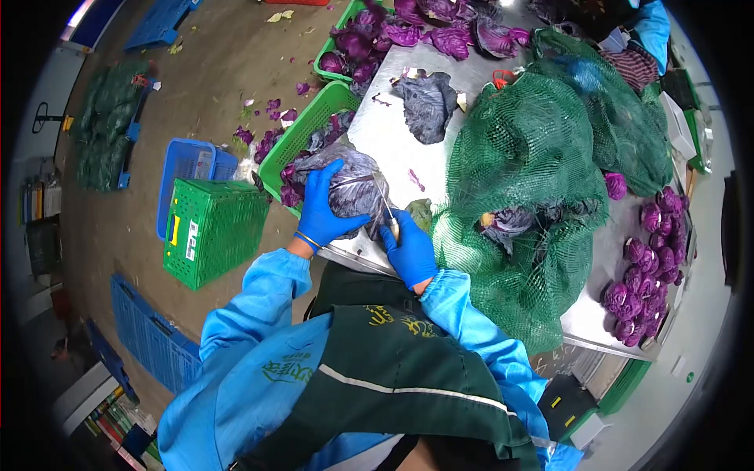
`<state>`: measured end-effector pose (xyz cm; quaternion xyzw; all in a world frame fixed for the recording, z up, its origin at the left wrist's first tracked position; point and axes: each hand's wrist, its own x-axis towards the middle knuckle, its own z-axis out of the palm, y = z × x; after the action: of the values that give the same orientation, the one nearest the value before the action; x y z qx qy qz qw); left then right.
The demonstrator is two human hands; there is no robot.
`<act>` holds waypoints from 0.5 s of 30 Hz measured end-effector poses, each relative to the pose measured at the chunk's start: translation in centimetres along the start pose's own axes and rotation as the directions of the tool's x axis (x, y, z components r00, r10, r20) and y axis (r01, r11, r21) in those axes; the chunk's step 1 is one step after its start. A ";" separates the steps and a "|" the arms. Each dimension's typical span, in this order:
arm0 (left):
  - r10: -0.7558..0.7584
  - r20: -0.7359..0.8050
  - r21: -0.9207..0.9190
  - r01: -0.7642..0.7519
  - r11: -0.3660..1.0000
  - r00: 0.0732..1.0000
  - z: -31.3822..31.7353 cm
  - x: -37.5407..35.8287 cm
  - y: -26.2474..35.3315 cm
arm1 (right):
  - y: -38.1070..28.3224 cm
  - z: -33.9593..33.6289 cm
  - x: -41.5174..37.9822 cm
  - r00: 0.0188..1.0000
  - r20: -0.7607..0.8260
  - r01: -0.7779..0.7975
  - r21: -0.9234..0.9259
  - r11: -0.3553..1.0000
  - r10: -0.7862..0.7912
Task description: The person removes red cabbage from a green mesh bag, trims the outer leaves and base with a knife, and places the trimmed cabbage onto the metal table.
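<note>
A purple cabbage with dark, loose outer leaves lies at the table's near left edge. My left hand, in a blue glove, is closed on its left and near side. In my gloved right hand is a knife, its blade up against the cabbage's right side. A green mesh sack lies right of my hands, with dark cabbages showing at its mouth. A detached dark leaf rests on the metal table beyond the cabbage.
Green crates with purple leaves stand along the table's left side. Peeled purple cabbages are grouped at the right. A blue basket and a green crate stand on the floor. A co-worker's blue sleeve shows at the upper right.
</note>
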<state>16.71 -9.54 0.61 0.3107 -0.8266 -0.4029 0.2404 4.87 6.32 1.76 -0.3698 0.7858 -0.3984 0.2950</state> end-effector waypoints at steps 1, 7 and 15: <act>-0.015 0.006 0.002 0.015 1.000 1.000 0.0 0.1 0.2 | -0.1 0.1 0.1 0.999 0.027 -0.035 -0.068 0.997 0.037; -0.018 0.062 0.007 0.018 1.000 0.998 0.2 0.3 -0.1 | 2.3 2.1 2.3 0.987 0.115 -0.078 -0.239 0.968 0.108; 0.102 -0.029 0.111 -0.098 0.989 0.994 1.2 1.4 -0.7 | 3.1 1.7 4.3 0.963 0.199 -0.114 -0.300 0.947 0.179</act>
<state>15.18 -10.27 -0.43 0.2887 -0.8577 -0.3389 0.2573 2.77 3.36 -2.43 -0.3913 0.8223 -0.2132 0.3539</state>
